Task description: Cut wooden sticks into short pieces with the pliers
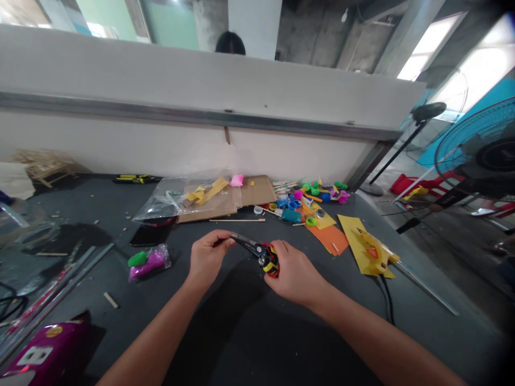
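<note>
Both my hands hold a small black tool with a narrow metal end point(245, 244), wrapped in red and yellow at its thick end point(270, 261). My left hand point(208, 259) pinches the narrow end between thumb and fingers. My right hand point(293, 273) closes around the thick end. Nearest to my left hand lies a clear bag of green and magenta clay point(148, 262). Beyond my hands are flattened cardboard point(225, 199) and a thin wooden stick point(237, 220). Further right lie orange paper point(328, 239) and a yellow card cutout point(364, 246). My fingers hide part of the tool.
The dark grey worktable point(100, 230) holds colourful plastic parts point(317, 195) and a black phone point(153, 232). Metal rods point(56, 287) and a magenta box point(44, 348) lie at left. A white wall point(201, 145) backs the table, with a person's head point(230, 44) beyond. A standing fan point(478, 153) is at right.
</note>
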{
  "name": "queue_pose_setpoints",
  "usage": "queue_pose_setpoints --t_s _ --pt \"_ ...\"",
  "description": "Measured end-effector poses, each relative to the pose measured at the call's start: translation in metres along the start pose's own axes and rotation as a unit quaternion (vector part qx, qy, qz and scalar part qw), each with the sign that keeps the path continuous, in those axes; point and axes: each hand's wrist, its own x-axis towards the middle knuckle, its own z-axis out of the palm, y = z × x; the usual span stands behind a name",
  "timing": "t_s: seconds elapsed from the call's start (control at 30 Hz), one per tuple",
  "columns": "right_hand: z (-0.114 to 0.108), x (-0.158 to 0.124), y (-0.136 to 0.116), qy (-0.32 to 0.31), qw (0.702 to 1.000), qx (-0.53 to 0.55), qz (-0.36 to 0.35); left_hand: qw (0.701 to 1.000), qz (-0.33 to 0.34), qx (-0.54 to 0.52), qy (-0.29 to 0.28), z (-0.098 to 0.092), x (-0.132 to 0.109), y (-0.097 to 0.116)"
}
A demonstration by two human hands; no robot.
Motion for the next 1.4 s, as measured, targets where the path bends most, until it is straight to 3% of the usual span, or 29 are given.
queue_pose_setpoints --t_s 0.13,0.7,0.9,1.13,1.3,1.4 --pt "0.001 0.000 0.000 0.000 1.000 0.013 0.002 0.999 -0.022 -0.042 -0.020 0.000 0.000 -0.001" --pt "0.003 0.001 0.003 0.009 1.000 -0.021 0.007 0.998 -0.046 -0.036 0.010 -0.001 0.002 0.006" --pt "0.001 0.003 0.004 -0.012 0.999 -0.028 0.025 0.996 -0.065 -0.062 -0.029 0.002 -0.001 0.006" --pt "-0.001 0.024 0.047 -0.004 0.979 -0.162 0.123 0.982 -0.122 -0.134 -0.047 0.007 -0.003 0.006" --pt "0.005 0.031 0.079 -0.055 0.972 -0.206 0.095 0.976 -0.128 -0.166 -0.057 0.008 -0.004 0.007" --pt "0.000 0.029 0.076 -0.022 0.978 -0.198 0.063 0.971 -0.137 -0.184 -0.067 0.010 -0.006 0.010"
